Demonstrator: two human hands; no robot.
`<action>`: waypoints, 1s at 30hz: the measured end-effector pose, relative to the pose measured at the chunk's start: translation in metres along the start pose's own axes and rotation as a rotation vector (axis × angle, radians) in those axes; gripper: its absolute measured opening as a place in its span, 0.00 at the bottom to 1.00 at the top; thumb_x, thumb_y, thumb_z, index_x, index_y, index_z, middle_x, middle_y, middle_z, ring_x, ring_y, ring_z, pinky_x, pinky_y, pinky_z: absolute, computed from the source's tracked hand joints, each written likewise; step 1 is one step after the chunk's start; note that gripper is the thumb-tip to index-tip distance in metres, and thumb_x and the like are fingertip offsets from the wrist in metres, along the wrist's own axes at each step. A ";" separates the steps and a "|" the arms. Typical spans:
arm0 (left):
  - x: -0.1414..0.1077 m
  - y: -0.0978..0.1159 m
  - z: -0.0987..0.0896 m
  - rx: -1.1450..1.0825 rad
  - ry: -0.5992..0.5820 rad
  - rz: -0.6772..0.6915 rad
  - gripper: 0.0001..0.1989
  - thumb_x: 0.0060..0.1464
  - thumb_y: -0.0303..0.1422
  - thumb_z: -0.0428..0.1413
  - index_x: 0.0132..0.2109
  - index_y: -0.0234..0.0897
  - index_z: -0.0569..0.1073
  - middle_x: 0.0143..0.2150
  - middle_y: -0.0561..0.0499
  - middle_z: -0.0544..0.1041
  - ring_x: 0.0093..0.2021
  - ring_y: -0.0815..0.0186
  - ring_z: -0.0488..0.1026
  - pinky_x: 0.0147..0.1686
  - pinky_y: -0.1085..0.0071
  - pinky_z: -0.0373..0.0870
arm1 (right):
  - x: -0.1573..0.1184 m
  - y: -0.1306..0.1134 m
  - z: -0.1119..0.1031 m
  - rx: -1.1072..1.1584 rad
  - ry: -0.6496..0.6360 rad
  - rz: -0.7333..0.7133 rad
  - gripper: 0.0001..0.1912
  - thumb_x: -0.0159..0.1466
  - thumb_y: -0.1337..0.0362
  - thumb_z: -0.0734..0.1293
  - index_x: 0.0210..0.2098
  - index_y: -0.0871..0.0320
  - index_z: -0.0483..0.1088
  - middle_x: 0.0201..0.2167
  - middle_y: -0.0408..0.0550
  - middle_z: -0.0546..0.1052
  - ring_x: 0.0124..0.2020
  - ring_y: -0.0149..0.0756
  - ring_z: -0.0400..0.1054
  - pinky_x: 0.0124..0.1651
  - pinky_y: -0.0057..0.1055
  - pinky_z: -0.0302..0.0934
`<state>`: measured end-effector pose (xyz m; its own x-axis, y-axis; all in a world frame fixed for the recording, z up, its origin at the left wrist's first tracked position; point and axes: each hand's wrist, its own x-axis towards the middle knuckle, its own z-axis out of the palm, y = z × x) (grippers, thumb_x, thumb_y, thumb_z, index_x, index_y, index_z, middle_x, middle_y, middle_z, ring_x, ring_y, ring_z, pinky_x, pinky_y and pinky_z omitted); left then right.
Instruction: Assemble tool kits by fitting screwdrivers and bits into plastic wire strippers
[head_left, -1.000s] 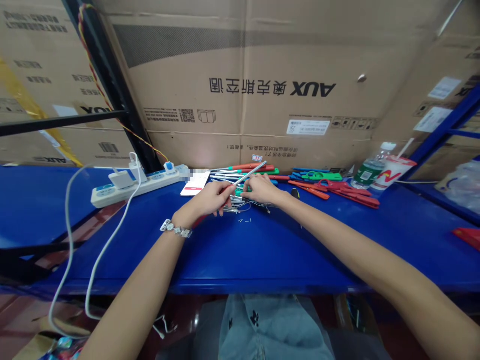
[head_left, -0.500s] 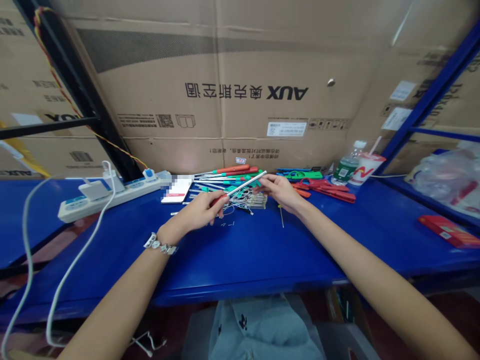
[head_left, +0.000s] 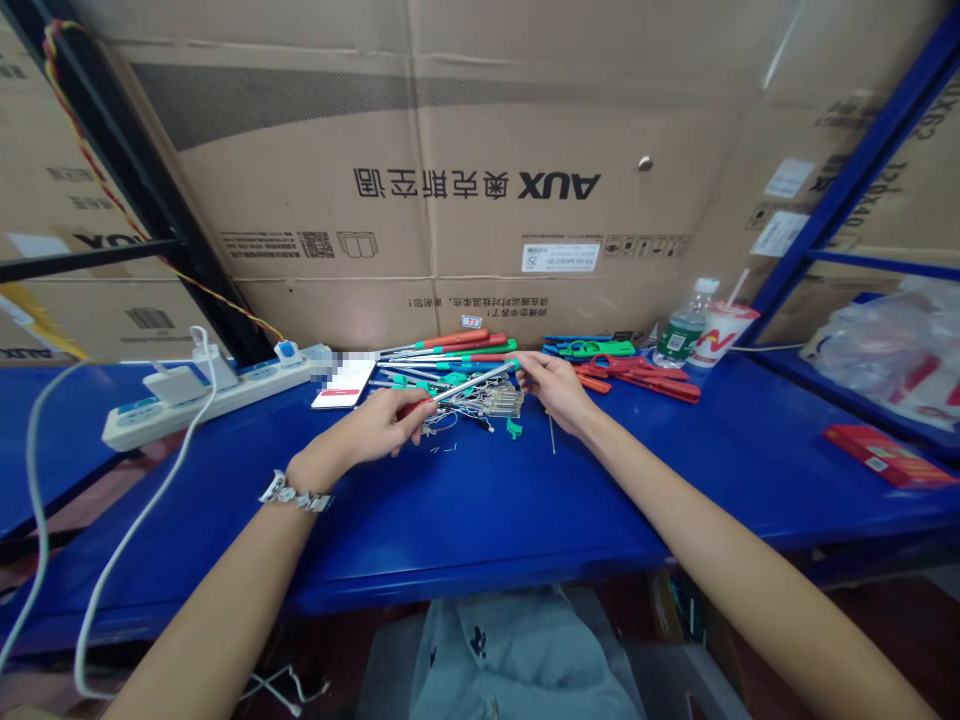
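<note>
A silver rod with a red handle (head_left: 474,384) slants up to the right between my two hands, above the table. My left hand (head_left: 379,425), with a silver bracelet at its wrist, is closed around the red handle end. My right hand (head_left: 551,385) pinches a small green piece (head_left: 513,365) at the rod's other end; the fingertips partly hide it. Just below lies another small green piece (head_left: 514,428) on the blue table (head_left: 480,520). Behind the rod are a bundle of clear parts with thin wires (head_left: 501,400) and several red- and green-handled rods (head_left: 457,342).
A white power strip (head_left: 217,398) with plugs and cables runs along the left. Red scissor-like tools (head_left: 645,380), a water bottle (head_left: 684,325) and a paper cup (head_left: 721,335) stand or lie right of centre. A red box (head_left: 885,455) lies far right; cardboard (head_left: 480,120) walls the back.
A green piece now shows at the rod's right end, at my right fingertips. Another green piece has appeared on the table below. The rod lies a little flatter, and the view has shifted slightly.
</note>
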<state>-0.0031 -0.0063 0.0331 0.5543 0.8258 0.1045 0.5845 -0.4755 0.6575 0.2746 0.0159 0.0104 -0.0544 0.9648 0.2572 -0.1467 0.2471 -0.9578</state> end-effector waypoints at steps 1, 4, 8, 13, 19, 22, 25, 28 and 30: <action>0.000 0.000 0.001 0.005 -0.008 0.000 0.21 0.68 0.48 0.47 0.32 0.40 0.68 0.27 0.51 0.76 0.17 0.69 0.69 0.19 0.72 0.66 | -0.001 0.001 0.002 -0.034 -0.007 -0.017 0.20 0.54 0.47 0.75 0.35 0.58 0.77 0.25 0.39 0.70 0.29 0.29 0.61 0.33 0.29 0.55; 0.000 -0.001 0.002 0.010 -0.028 0.008 0.20 0.68 0.47 0.47 0.33 0.39 0.68 0.26 0.52 0.76 0.16 0.69 0.69 0.19 0.72 0.65 | -0.002 0.003 0.005 -0.057 -0.024 -0.031 0.22 0.53 0.47 0.76 0.37 0.58 0.77 0.26 0.39 0.72 0.29 0.30 0.62 0.33 0.30 0.56; -0.002 0.002 0.002 0.056 -0.017 0.076 0.20 0.69 0.46 0.46 0.33 0.39 0.68 0.26 0.52 0.75 0.19 0.69 0.69 0.22 0.72 0.64 | -0.003 -0.004 0.003 0.081 -0.040 0.053 0.25 0.47 0.48 0.81 0.34 0.57 0.73 0.25 0.39 0.73 0.28 0.29 0.65 0.34 0.29 0.57; -0.004 0.013 0.001 0.329 0.038 0.148 0.18 0.71 0.41 0.44 0.34 0.38 0.68 0.26 0.51 0.72 0.25 0.65 0.68 0.29 0.68 0.62 | -0.006 -0.012 -0.004 0.138 -0.074 0.151 0.25 0.44 0.51 0.84 0.27 0.58 0.71 0.23 0.40 0.74 0.27 0.28 0.65 0.34 0.29 0.58; -0.005 0.021 0.006 0.427 0.041 0.150 0.18 0.72 0.39 0.41 0.36 0.38 0.67 0.27 0.50 0.71 0.25 0.64 0.66 0.29 0.67 0.58 | -0.009 -0.012 -0.009 0.204 -0.134 0.098 0.23 0.44 0.56 0.84 0.27 0.56 0.70 0.24 0.38 0.74 0.28 0.28 0.66 0.35 0.29 0.59; -0.005 0.018 0.009 0.502 0.058 0.178 0.18 0.72 0.39 0.40 0.37 0.37 0.68 0.27 0.50 0.70 0.25 0.64 0.66 0.29 0.66 0.57 | -0.009 -0.014 -0.011 0.176 -0.162 0.128 0.23 0.46 0.54 0.83 0.26 0.56 0.69 0.23 0.38 0.74 0.26 0.29 0.66 0.34 0.29 0.59; -0.004 0.012 0.010 0.597 0.104 0.195 0.19 0.73 0.39 0.39 0.41 0.36 0.70 0.27 0.50 0.70 0.25 0.62 0.66 0.28 0.66 0.54 | -0.010 -0.017 -0.011 0.132 -0.154 0.138 0.24 0.48 0.51 0.82 0.25 0.56 0.67 0.20 0.39 0.74 0.24 0.28 0.65 0.32 0.29 0.57; -0.002 0.006 0.010 0.633 0.124 0.193 0.20 0.74 0.42 0.39 0.48 0.37 0.71 0.26 0.51 0.70 0.26 0.62 0.68 0.28 0.67 0.53 | -0.011 -0.018 -0.008 0.091 -0.135 0.138 0.25 0.46 0.50 0.82 0.26 0.56 0.66 0.18 0.38 0.73 0.22 0.28 0.63 0.29 0.29 0.55; -0.001 0.004 0.010 0.640 0.121 0.197 0.21 0.74 0.43 0.38 0.47 0.38 0.72 0.25 0.52 0.68 0.25 0.63 0.67 0.27 0.67 0.53 | -0.011 -0.016 -0.004 0.089 -0.098 0.134 0.26 0.45 0.48 0.82 0.26 0.56 0.67 0.18 0.37 0.73 0.22 0.28 0.63 0.29 0.28 0.55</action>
<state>0.0046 -0.0119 0.0278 0.6378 0.7156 0.2846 0.7355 -0.6757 0.0506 0.2814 0.0020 0.0226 -0.1744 0.9741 0.1437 -0.2181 0.1041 -0.9704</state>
